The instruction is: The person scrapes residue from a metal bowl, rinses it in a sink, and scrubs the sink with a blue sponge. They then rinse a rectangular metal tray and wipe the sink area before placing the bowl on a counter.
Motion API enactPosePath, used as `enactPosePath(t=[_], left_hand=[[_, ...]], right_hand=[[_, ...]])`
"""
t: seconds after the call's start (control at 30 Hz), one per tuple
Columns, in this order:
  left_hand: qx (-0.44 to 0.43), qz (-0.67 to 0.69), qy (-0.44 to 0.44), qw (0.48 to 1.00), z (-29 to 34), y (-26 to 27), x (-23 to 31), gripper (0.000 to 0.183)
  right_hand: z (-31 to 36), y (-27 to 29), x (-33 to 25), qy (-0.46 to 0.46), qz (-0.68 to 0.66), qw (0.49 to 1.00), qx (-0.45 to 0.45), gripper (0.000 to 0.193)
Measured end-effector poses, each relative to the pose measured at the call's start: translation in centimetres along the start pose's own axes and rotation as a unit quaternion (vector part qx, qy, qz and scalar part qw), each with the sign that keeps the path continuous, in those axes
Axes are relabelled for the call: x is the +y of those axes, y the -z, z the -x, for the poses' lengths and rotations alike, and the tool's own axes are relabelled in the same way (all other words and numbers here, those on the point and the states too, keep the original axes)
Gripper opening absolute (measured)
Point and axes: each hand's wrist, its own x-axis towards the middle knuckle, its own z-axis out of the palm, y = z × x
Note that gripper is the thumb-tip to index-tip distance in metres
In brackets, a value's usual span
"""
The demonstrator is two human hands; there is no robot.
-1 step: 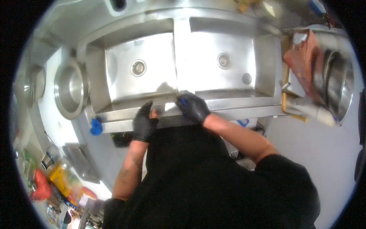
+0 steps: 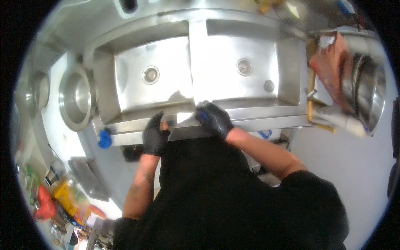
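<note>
A stainless steel double sink (image 2: 195,83) with two basins lies before me. My right hand (image 2: 214,119), in a black glove, rests at the sink's front rim near the divider. Its fingers are closed round something blue (image 2: 203,115), mostly hidden, whose kind I cannot make out. My left hand (image 2: 155,135), also black-gloved, is at the front rim of the left basin. Its fingers are apart with nothing visible in them, and bare skin shows at one digit. A crumpled blue thing (image 2: 105,139) sits at the front left corner of the sink.
Left of the sink stands a round steel pot (image 2: 79,99), with a steel tray (image 2: 88,178) nearer me. On the right, large steel bowls (image 2: 370,93) lean beside a reddish-brown sheet-like thing (image 2: 332,62). Bottles and bags, one of them red (image 2: 45,203), crowd the lower left.
My right hand has shifted slightly to the right, still closed round the blue thing. My left hand has moved a little to the left. Everything else stays put.
</note>
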Motion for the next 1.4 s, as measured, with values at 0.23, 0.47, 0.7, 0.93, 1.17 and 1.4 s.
enactPosePath(t=[0.23,0.47,0.7,0.93,1.17,1.4], left_hand=[[0.048,0.026,-0.041,0.998,0.5,0.0,-5.3,0.041],[0.050,0.151,0.056,0.986,1.4,1.3,-4.8,0.046],[0.060,0.186,0.123,0.973,2.2,1.1,-4.3,0.043],[0.090,0.121,0.100,0.983,1.5,-0.7,-2.5,0.031],[0.074,0.136,0.108,0.982,0.7,-1.6,-2.5,0.043],[0.099,0.133,0.119,0.979,1.0,-2.2,-3.6,0.029]], right_hand=[[3.8,1.3,-1.3,-0.052,0.200,0.966,-0.155,0.068],[3.9,7.4,-1.8,-0.064,0.110,0.990,-0.058,0.045],[-1.8,3.0,18.6,-0.084,0.174,0.979,-0.070,0.029],[-6.8,-4.4,35.1,-0.205,0.146,0.942,-0.223,0.031],[-5.5,-0.8,41.0,-0.389,0.151,0.904,-0.092,0.036],[-3.4,1.9,40.7,-0.299,0.237,0.911,-0.158,0.032]])
